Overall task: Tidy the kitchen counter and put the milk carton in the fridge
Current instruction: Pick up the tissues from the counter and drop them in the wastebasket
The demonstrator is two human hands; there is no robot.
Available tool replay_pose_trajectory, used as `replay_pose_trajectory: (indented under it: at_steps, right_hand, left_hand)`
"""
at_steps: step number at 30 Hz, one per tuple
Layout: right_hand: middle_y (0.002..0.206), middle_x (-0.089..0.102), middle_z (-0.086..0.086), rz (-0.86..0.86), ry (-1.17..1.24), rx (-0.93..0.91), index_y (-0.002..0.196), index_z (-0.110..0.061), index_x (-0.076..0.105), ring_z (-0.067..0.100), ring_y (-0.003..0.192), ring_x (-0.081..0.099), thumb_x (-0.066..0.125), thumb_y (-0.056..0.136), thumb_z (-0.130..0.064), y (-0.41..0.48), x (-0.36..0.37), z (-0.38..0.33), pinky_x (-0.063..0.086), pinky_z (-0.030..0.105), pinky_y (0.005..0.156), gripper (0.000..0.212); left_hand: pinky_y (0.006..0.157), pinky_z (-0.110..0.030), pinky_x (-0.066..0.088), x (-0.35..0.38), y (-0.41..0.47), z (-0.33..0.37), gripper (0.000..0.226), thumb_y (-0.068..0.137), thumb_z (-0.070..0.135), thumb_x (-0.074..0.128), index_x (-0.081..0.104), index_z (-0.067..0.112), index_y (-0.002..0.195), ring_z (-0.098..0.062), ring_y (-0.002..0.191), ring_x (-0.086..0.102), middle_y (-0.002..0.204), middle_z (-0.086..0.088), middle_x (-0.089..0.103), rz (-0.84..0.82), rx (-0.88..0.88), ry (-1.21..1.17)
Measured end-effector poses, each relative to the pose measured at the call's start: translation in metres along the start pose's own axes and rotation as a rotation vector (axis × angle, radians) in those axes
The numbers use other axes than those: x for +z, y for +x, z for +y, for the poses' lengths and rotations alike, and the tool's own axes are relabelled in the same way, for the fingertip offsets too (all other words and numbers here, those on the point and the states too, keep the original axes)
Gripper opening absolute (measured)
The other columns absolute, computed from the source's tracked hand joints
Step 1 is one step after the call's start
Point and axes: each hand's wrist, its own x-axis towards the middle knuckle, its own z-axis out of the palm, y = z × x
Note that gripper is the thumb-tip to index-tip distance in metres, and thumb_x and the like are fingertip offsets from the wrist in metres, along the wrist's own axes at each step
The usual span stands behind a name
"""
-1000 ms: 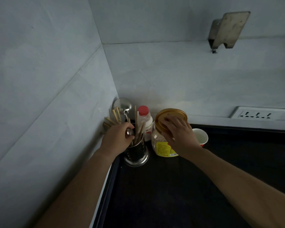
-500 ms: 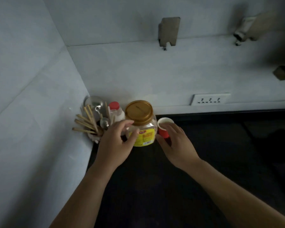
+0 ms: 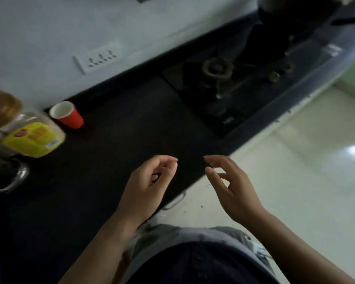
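Note:
My left hand (image 3: 148, 187) and my right hand (image 3: 232, 187) hover side by side over the front edge of the black counter (image 3: 115, 156), fingers loosely curled and holding nothing. Far to their left stands a clear jar (image 3: 27, 132) with a gold lid and a yellow label. A red paper cup (image 3: 67, 114) sits by the wall just right of the jar. No milk carton is in view.
A metal utensil holder (image 3: 10, 177) shows at the left edge. A gas hob (image 3: 223, 83) is set into the counter to the right, with a dark pot (image 3: 285, 15) beyond it. A wall socket (image 3: 97, 57) sits above the counter. Pale floor tiles (image 3: 295, 171) lie on the right.
Both hands have left the jar and the red cup and drawn back to the counter's front edge. The view has swung right and down, bringing the hob and floor in.

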Motion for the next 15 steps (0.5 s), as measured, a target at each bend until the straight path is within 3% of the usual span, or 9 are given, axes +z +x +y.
replay_pose_trajectory:
  at_steps: [5, 9, 15]
  right_hand:
    - [0.116, 0.056, -0.013, 0.163, 0.042, 0.169, 0.117, -0.025, 0.056, -0.001, 0.105, 0.053, 0.036, 0.084, -0.054, -0.071, -0.078, 0.073, 0.045, 0.015, 0.087, 0.049]
    - [0.116, 0.056, -0.014, 0.363, 0.059, 0.317, 0.118, -0.025, 0.054, -0.001, 0.105, 0.054, 0.041, 0.089, -0.051, -0.127, -0.129, 0.122, 0.045, 0.014, 0.084, 0.041]
    - [0.115, 0.056, -0.018, 0.623, 0.165, 0.539, 0.115, -0.03, 0.054, -0.005, 0.104, 0.053, 0.037, 0.081, -0.06, -0.179, -0.175, 0.172, 0.043, 0.006, 0.078, 0.048]
  left_hand:
    - [0.08, -0.022, 0.047, 0.113, 0.002, 0.014, 0.033, 0.072, 0.061, 0.048, 0.063, 0.041, 0.092, -0.002, 0.095, 0.062, 0.096, 0.015, 0.068, -0.219, 0.024, 0.001]
    - [0.087, -0.028, 0.047, 0.196, 0.005, 0.033, 0.029, 0.073, 0.059, 0.049, 0.064, 0.039, 0.09, 0.002, 0.092, 0.061, 0.093, 0.021, 0.067, -0.398, 0.069, 0.09]
    - [0.083, -0.026, 0.046, 0.287, 0.034, 0.073, 0.021, 0.079, 0.049, 0.052, 0.063, 0.035, 0.089, 0.007, 0.088, 0.059, 0.093, 0.026, 0.065, -0.639, 0.133, 0.21]
